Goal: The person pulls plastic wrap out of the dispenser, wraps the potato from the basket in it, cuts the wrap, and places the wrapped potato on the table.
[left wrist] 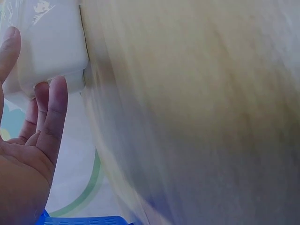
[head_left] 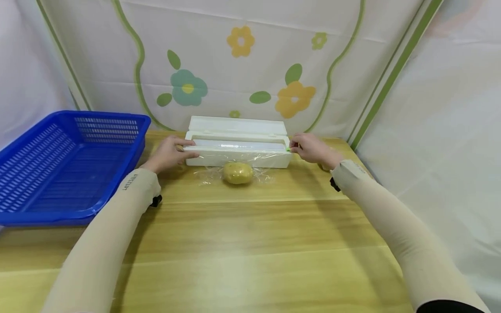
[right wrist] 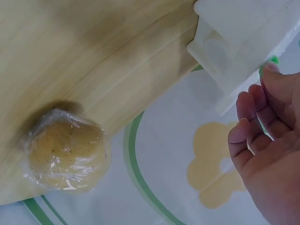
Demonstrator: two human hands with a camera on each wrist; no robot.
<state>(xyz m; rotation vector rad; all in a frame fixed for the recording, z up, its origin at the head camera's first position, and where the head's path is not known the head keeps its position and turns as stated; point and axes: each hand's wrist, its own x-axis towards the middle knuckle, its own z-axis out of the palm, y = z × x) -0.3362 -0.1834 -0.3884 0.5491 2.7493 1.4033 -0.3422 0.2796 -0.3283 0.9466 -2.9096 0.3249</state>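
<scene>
A white cling film dispenser box [head_left: 238,158] stands at the back of the table with its lid [head_left: 238,125] raised and a film roll [head_left: 240,144] inside. Its left end is held by my left hand [head_left: 169,153], thumb toward the front and fingers at the end face. My right hand [head_left: 311,148] pinches a small green slide cutter [right wrist: 274,61] between thumb and index finger at the box's right end. Clear film hangs over the front of the box onto the table, and a potato [head_left: 237,173] lies on it or under it; I cannot tell which.
Left of the box stands a blue plastic basket [head_left: 78,214]. Another potato, wrapped in film [right wrist: 68,152], lies on the table near my right wrist, mostly hidden in the head view. Behind the table hangs a flower-patterned cloth [head_left: 242,78].
</scene>
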